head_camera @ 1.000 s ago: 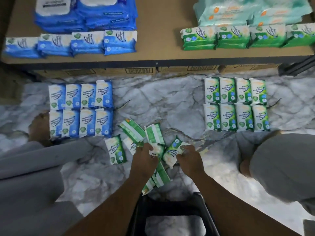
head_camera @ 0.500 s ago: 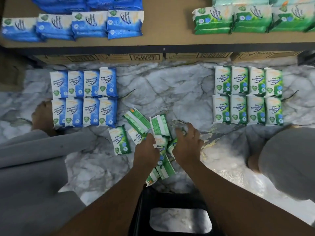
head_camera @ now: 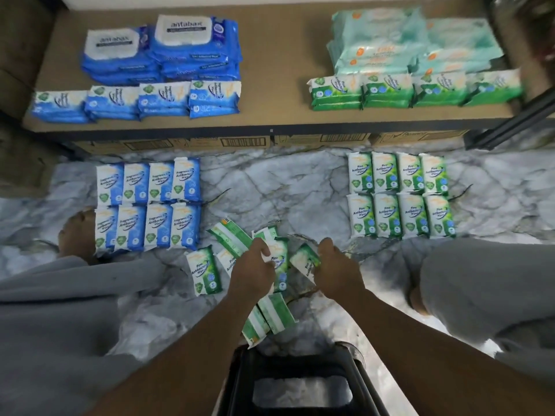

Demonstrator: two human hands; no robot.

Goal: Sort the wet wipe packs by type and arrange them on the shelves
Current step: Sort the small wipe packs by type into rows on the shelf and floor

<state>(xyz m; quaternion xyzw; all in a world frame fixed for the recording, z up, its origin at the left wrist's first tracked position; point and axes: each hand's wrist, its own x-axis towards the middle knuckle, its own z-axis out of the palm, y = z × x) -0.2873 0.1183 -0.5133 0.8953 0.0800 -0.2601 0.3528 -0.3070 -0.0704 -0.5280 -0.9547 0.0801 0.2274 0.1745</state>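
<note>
Head view, looking down: you crouch over a marble floor (head_camera: 285,190) with both hands in a loose heap of green packs (head_camera: 205,271) at lower centre of the frame. Your left hand (head_camera: 253,273) pinches the centre pine pack (head_camera: 280,265) near its top edge, fingers curled on it. Your right hand (head_camera: 338,273), just beside it, has its fingers wrapped round the tilted pine pack (head_camera: 303,259). Other green packs lie askew around and under the two hands, some face down. At centre left of the frame a blue block (head_camera: 150,205) of eight packs lies in two neat rows of four. A matching green block (head_camera: 399,195) of eight lies at centre right, well apart from it. Across the top runs a brown shelf (head_camera: 276,85). On it, a row of small blue packs (head_camera: 135,100) sits at upper left, in front of large blue packs (head_camera: 162,49) with white lids. A row of small green packs (head_camera: 414,88) sits at upper right, in front of large pale green packs (head_camera: 405,46). Cardboard boxes (head_camera: 240,142) show under the shelf edge. A black stool (head_camera: 240,385) fills the bottom centre between your forearms.
</note>
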